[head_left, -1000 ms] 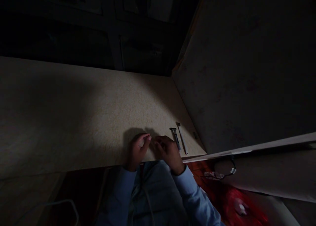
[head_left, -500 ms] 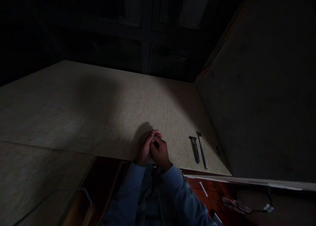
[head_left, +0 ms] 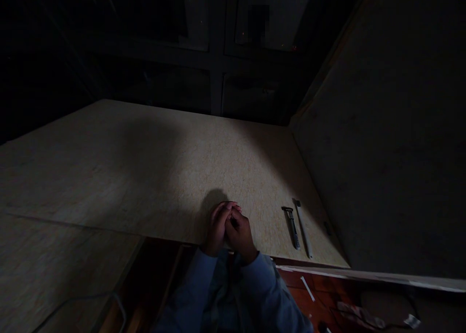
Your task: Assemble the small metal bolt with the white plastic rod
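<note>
The scene is dim. My left hand (head_left: 216, 227) and my right hand (head_left: 239, 232) are pressed together at the near edge of a pale speckled board (head_left: 163, 168), fingers curled and meeting at the tips. Whatever they hold between them is hidden. Both wrists wear blue sleeves. To the right of my right hand, apart from it, a dark metal tool (head_left: 291, 220) lies on the board beside a thin white pencil-like stick (head_left: 303, 223).
A second large panel (head_left: 382, 143) stands upright on the right, meeting the board at its edge. Dark cabinet frames (head_left: 218, 66) stand behind. Red-brown floor with scraps and a cable (head_left: 364, 313) shows at lower right. Another pale board (head_left: 43, 270) lies at lower left.
My hands, apart a second ago, have come together and stay clasped. The view has shifted, so the tools sit further right and lower in the picture.
</note>
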`<control>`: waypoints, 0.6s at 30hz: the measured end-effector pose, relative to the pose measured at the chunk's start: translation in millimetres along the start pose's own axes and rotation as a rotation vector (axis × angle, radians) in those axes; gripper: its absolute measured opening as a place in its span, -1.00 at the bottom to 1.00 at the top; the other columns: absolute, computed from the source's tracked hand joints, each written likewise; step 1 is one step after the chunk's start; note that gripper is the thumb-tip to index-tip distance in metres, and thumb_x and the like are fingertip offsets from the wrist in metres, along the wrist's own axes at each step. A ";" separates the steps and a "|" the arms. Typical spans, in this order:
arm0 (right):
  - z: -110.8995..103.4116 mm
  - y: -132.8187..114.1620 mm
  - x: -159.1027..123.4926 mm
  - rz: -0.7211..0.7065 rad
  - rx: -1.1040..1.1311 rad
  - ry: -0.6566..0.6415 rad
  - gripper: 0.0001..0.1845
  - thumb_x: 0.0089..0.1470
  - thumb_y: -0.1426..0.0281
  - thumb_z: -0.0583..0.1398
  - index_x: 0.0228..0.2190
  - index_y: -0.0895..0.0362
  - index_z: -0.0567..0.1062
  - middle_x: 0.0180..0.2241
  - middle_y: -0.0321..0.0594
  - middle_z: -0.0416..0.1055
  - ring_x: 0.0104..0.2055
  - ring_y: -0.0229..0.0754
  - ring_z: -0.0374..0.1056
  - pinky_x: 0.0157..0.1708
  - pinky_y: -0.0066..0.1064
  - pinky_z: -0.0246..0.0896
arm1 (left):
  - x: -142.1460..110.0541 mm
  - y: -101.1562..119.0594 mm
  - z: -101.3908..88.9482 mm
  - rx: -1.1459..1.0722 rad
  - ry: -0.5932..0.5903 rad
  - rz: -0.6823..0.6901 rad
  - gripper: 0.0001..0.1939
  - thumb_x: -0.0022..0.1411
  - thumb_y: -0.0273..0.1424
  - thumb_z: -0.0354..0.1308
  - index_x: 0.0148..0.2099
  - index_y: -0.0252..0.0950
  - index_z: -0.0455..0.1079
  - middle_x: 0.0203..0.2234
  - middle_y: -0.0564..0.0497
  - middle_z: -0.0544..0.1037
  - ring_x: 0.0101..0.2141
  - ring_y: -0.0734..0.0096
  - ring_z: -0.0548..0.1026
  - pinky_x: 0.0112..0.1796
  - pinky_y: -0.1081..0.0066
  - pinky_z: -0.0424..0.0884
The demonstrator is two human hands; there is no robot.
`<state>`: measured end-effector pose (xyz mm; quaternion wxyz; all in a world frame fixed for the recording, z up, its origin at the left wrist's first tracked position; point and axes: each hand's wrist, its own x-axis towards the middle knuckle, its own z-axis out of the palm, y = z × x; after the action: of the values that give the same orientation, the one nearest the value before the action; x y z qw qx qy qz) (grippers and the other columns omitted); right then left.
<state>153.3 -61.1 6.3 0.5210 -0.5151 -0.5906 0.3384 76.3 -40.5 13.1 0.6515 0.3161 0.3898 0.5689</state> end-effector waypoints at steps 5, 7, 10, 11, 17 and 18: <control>-0.1 0.9 0.6 -0.014 0.000 -0.006 -0.81 0.12 0.31 0.06 -0.45 0.10 0.40 -0.53 -0.32 0.36 -0.47 -0.25 0.27 -0.42 -0.45 0.21 | -1.3 0.6 0.0 -0.004 0.012 -0.011 -0.64 0.07 -0.14 0.32 -0.24 -0.34 0.54 -0.36 -0.10 0.65 -0.27 0.22 0.61 -0.16 0.29 0.49; -0.1 0.6 0.5 -0.020 0.002 -0.004 -0.81 0.12 0.32 0.06 -0.44 0.11 0.41 -0.53 -0.32 0.37 -0.46 -0.25 0.28 -0.40 -0.44 0.22 | -1.8 0.9 0.4 -0.006 0.016 -0.010 -0.64 0.06 -0.14 0.33 -0.25 -0.35 0.54 -0.36 -0.10 0.65 -0.27 0.22 0.61 -0.15 0.29 0.49; -0.2 -0.6 0.5 -0.018 0.009 -0.007 -0.81 0.12 0.32 0.06 -0.45 0.10 0.40 -0.54 -0.33 0.35 -0.47 -0.25 0.27 -0.42 -0.45 0.21 | -2.4 1.0 0.3 -0.001 0.018 -0.015 -0.64 0.07 -0.14 0.32 -0.24 -0.35 0.54 -0.35 -0.10 0.65 -0.26 0.22 0.61 -0.15 0.30 0.48; -0.3 -0.9 0.6 -0.016 0.011 -0.008 -0.82 0.12 0.32 0.06 -0.46 0.10 0.39 -0.54 -0.34 0.34 -0.48 -0.25 0.26 -0.43 -0.45 0.20 | -2.5 0.8 -0.1 0.001 0.015 -0.017 -0.65 0.08 -0.15 0.32 -0.23 -0.35 0.54 -0.34 -0.10 0.65 -0.26 0.23 0.61 -0.15 0.30 0.48; -0.2 -1.3 0.9 -0.023 0.019 0.000 -0.84 0.10 0.33 0.07 -0.46 0.10 0.38 -0.53 -0.34 0.34 -0.48 -0.26 0.25 -0.42 -0.44 0.18 | -1.3 -0.4 -2.1 0.020 -0.003 0.000 -0.68 0.12 -0.17 0.29 -0.24 -0.34 0.54 -0.33 -0.10 0.65 -0.25 0.24 0.61 -0.14 0.31 0.48; 0.0 -1.1 0.9 -0.023 0.026 0.002 -0.84 0.10 0.33 0.07 -0.46 0.10 0.38 -0.53 -0.34 0.34 -0.47 -0.25 0.25 -0.42 -0.44 0.18 | -1.2 0.0 -1.8 0.019 -0.002 0.001 -0.69 0.12 -0.17 0.29 -0.24 -0.34 0.54 -0.33 -0.10 0.65 -0.26 0.24 0.61 -0.14 0.32 0.48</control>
<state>153.1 -60.5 7.5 0.5319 -0.5019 -0.5915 0.3394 74.6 -41.7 12.4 0.6486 0.3230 0.3943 0.5653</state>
